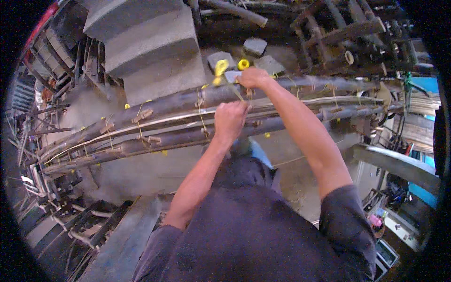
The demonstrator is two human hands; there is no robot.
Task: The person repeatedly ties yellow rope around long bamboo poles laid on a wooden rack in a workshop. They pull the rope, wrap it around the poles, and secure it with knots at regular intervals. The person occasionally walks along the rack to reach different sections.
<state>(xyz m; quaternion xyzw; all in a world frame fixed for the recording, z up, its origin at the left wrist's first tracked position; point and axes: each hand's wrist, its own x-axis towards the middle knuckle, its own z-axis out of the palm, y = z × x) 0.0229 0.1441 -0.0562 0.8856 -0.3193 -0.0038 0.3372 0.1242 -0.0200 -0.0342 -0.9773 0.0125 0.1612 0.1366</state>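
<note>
Yellow strap [237,92] could slip under uneven pulling, because the left hand [230,122] clamped it while the right hand [256,78] gripped a pale piece [232,76].

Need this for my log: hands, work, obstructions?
Left hand closed on yellow strip. Right hand at pale flat object, grip unclear. Lashed poles beneath. Yellow roll beyond, not obstructing.
</note>
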